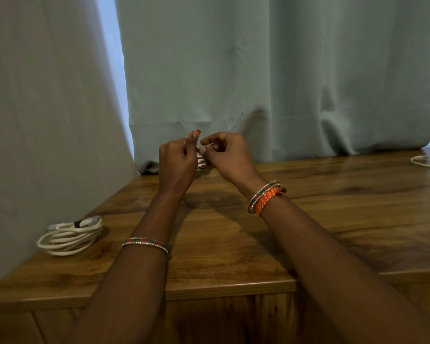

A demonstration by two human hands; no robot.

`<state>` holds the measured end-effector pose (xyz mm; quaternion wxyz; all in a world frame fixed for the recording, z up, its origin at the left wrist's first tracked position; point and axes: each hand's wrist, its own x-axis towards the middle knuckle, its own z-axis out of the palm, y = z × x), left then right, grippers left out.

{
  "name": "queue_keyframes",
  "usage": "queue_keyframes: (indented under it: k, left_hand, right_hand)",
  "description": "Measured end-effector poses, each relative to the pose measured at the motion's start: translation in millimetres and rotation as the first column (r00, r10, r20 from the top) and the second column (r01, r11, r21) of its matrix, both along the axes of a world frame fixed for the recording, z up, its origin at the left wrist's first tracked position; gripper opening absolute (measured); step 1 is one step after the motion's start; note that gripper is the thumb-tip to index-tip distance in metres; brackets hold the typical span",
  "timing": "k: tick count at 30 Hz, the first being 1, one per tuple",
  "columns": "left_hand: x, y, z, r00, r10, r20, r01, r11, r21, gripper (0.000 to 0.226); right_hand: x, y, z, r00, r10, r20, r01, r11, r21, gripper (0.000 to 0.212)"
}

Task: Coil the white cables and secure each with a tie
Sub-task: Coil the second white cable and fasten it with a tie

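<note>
Holding a small bundle of white cable [201, 162] raised above the middle of the wooden table [333, 194], I grip it between both hands close to the table's far edge, in front of a pale curtain [258, 70]. My left hand [176, 162] is curled around the bundle, thumb pointing up, and only a few white loops show between my fingers. My right hand [227, 155] pinches at the top of the same bundle with thumb and forefinger; whether a tie lies under those fingertips I cannot tell, since they cover that spot. A finished coil [71, 235] of white cable lies flat near the table's left edge, beside the wall, bound with a dark tie [78, 223] at its far side. Another white cable [425, 162] lies loose at the far right corner, partly cut off by the frame. A beaded bangle [145, 243] circles my left forearm; a matching bangle and an orange braided band [266, 198] sit on my right wrist.
</note>
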<state>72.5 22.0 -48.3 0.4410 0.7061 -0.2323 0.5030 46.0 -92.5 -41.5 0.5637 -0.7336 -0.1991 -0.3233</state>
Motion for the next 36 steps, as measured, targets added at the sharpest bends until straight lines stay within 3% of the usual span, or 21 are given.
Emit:
queue_keyframes:
  k: [9, 14, 18, 22, 26, 28, 32, 36]
  left_hand:
    - [1.3, -2.9, 0.5, 0.999, -0.005, 0.053, -0.001, 0.994, 0.111, 0.055]
    - [-4.4, -11.6, -0.3, 0.996, -0.089, -0.019, 0.090, 0.993, 0.076, 0.048]
    - [-10.7, -20.0, 1.7, 0.955, -0.249, -0.162, 0.259, 0.965, 0.043, 0.027]
    - [-12.8, -22.6, 3.9, 0.863, -0.383, -0.328, 0.417, 0.908, 0.036, 0.016]
    - [-15.2, -25.1, 4.4, 0.803, -0.463, -0.375, 0.515, 0.856, 0.046, 0.020]
    - [-17.7, -28.1, 5.4, 0.786, -0.484, -0.385, 0.544, 0.837, 0.060, 0.020]
    - [-23.9, -32.1, 7.5, 0.806, -0.427, -0.410, 0.523, 0.838, 0.155, 0.022]
    - [-26.6, -35.4, 9.6, 0.847, -0.407, -0.342, 0.466, 0.878, 0.111, 0.014]
  right_hand:
    - [-2.7, -21.7, 9.2, 0.990, 0.112, -0.089, -0.122, 0.986, -0.116, 0.005]
    - [-1.9, -29.1, 14.2, 0.999, 0.033, -0.036, -0.042, 0.953, -0.299, 0.003]
    - [-1.0, -33.6, 15.4, 0.996, -0.084, 0.010, 0.082, 0.920, -0.384, 0.012]
    - [2.6, -36.3, 4.9, 0.960, -0.228, 0.163, 0.270, 0.908, -0.321, 0.013]
    - [3.5, -43.5, 6.4, 0.948, -0.275, 0.160, 0.301, 0.939, -0.167, 0.037]
    - [4.7, -47.7, 7.1, 0.943, -0.302, 0.137, 0.317, 0.943, -0.104, 0.038]
    - [3.8, -53.7, 7.2, 0.945, -0.315, 0.088, 0.318, 0.948, -0.024, 0.035]
    - [1.8, -53.9, 10.8, 0.980, -0.167, 0.105, 0.157, 0.983, 0.096, 0.032]
